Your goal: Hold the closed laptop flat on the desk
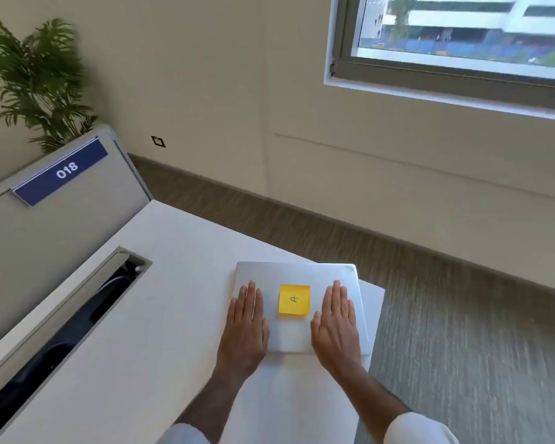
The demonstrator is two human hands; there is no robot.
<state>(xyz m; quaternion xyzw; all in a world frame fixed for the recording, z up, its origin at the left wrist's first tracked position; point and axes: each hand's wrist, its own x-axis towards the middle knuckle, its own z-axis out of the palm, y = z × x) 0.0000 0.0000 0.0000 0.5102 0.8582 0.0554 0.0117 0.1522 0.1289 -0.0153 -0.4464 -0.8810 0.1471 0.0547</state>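
I rest both flat palms, left hand (244,328), right hand (336,325), on the laptop (297,274); its 3 o'clock edge overhangs the desk (161,315); a push could tip it.

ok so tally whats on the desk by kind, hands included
closed laptop: 1
yellow sticky note on its lid: 1
hands flat on the lid, left hand and right hand: 2
total: 4
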